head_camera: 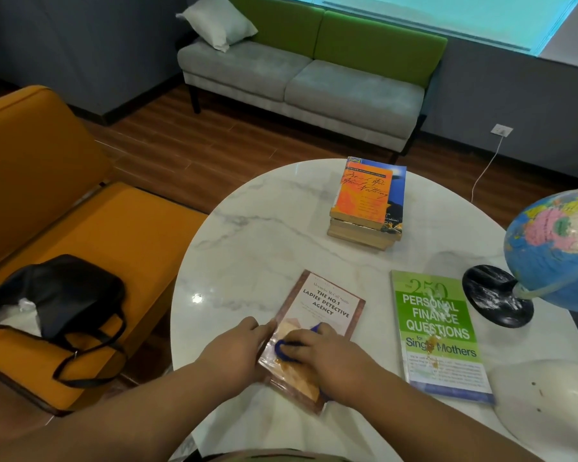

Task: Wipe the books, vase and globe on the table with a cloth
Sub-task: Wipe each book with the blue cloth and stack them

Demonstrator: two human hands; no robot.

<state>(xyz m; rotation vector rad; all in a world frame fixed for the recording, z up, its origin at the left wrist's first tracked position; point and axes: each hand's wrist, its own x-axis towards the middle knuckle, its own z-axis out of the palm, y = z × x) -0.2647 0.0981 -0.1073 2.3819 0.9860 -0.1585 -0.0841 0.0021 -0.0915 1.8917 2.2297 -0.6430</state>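
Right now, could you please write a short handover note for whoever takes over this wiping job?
Left hand steadies the detective book at its left edge. Right hand holds the blue cloth, pressing it on that book's lower cover.
Green finance book lies to its right, spots on the cover; stack of books at the far side of the table; globe at the right edge; white thing near right, likely the vase.
Done: nothing plainly finished. Left: this book, the finance book, the stack, globe, vase.

Lounge — sofa [301, 81], armchair [64, 195], marble table [264, 228].
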